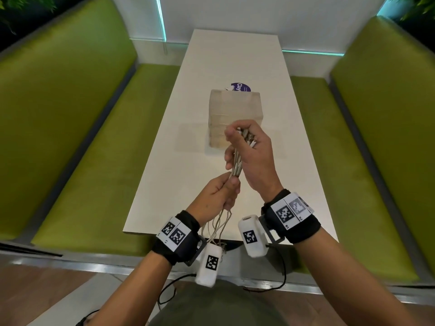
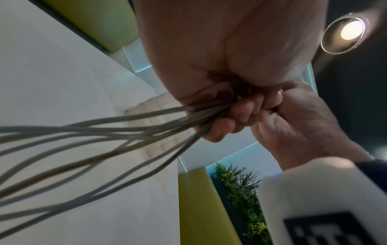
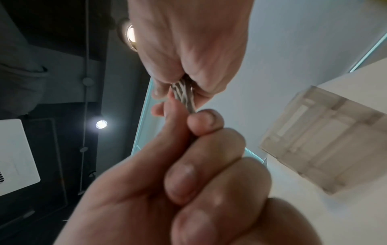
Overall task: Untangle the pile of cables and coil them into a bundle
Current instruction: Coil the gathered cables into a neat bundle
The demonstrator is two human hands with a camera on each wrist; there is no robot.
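A bunch of thin grey-white cables [image 1: 236, 167] is held upright above the near end of the white table [image 1: 235, 55]. My right hand [image 1: 235, 147] grips its upper part, and several metal plugs [image 1: 248, 137] stick out above the fist. Just below, my left hand [image 1: 227, 187] grips the same bunch; the loose ends [image 1: 217, 225] hang past the table edge. In the left wrist view the cables [image 2: 104, 132] fan out of the left hand [image 2: 209, 74]. In the right wrist view the right hand [image 3: 199, 157] curls round the strands [image 3: 185, 94], with the left hand [image 3: 188, 41] beyond.
A pale translucent box [image 1: 235, 114] stands mid-table just beyond my hands, also in the right wrist view as the box [image 3: 322, 140]. A purple round label [image 1: 241, 87] lies behind it. Green benches [image 1: 82, 137] flank the table on both sides.
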